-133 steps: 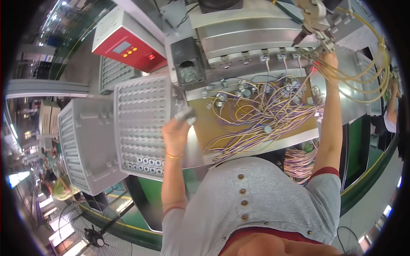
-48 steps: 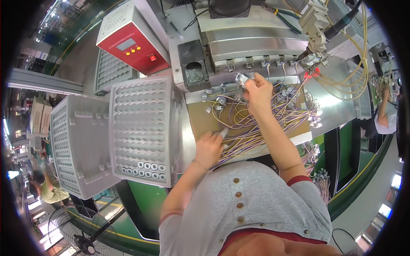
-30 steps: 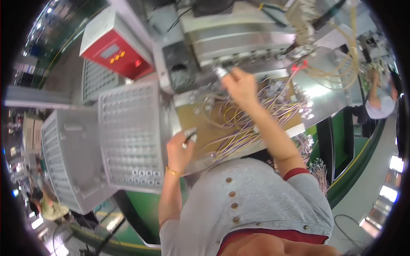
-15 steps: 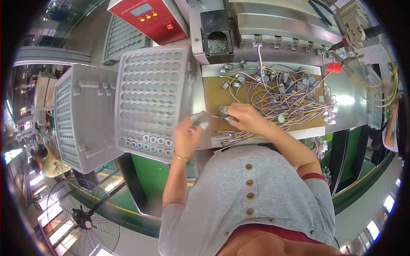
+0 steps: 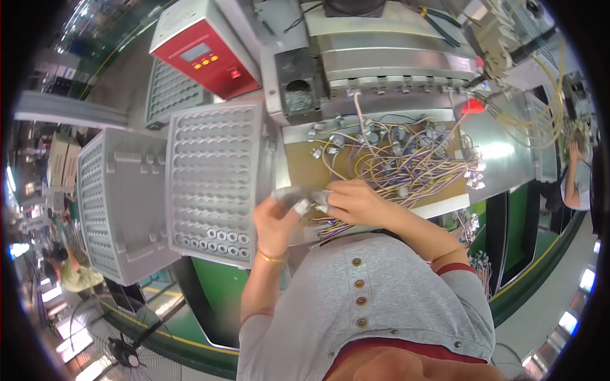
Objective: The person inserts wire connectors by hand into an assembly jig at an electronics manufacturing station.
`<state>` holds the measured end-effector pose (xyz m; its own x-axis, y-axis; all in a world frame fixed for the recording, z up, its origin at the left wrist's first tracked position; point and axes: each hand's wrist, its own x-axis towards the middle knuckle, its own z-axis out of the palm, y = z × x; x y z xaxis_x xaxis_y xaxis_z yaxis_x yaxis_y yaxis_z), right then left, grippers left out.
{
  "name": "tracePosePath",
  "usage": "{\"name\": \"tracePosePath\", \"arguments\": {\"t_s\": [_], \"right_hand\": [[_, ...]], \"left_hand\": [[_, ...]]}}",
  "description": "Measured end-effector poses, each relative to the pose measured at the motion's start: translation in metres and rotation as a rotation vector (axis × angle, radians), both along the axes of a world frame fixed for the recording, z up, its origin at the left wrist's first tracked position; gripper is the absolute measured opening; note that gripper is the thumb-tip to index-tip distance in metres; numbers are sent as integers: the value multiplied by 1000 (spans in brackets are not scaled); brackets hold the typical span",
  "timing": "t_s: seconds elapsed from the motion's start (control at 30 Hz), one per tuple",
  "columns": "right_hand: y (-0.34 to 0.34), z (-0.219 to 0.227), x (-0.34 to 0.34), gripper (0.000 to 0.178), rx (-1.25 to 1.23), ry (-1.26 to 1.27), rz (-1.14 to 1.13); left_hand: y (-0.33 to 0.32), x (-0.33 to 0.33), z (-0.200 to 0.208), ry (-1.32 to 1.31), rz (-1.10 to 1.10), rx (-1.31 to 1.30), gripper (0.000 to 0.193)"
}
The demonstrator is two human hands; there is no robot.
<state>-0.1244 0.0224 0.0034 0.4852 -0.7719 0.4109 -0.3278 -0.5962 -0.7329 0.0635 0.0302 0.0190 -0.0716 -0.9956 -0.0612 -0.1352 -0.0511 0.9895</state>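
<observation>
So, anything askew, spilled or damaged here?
Only the purple and yellow wires stand out: they sprawl in a tangle across the brown mat, unlike the round parts rowed in the gray tray. No damage shows.

Wire tangle (image 5: 413,168) blocks ctr of brown mat (image 5: 302,168); mat's L strip open, bare metal bench (image 5: 508,162) passable to R.

Grey floor (image 5: 545,311) — bright windows (image 5: 569,322)
</observation>
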Motion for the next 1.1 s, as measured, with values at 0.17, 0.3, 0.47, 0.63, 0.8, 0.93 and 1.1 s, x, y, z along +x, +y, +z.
{"name": "tracePosePath", "arguments": {"t_s": [0.17, 0.3, 0.47, 0.63, 0.8, 0.93, 1.1], "right_hand": [[-1, 17, -11, 16, -305, 163, -97], [-9, 13, -32, 16, -261, 132, -255], [-9, 38, -24, 20, 179, -50, -279], [-13, 22, -18, 10, 547, -279, -282], [-14, 23, -14, 7, 549, -261, -267], [-12, 40, -6, 6, 491, -353, -277], [-9, 40, -8, 6, 445, -395, -299]], "left_hand": [[-5, 24, -13, 336, 6, 259, 35], [-8, 107, -42, -499, 368, -119, 25], [44, 196, -80, -1616, 442, -309, 29], [33, 172, -58, -1227, 529, -144, 35], [-6, 89, -11, -13, 350, -30, 33], [-13, 4, -1, 522, 7, 77, 34], [-15, -28, 8, 577, -163, 160, 36]]}}
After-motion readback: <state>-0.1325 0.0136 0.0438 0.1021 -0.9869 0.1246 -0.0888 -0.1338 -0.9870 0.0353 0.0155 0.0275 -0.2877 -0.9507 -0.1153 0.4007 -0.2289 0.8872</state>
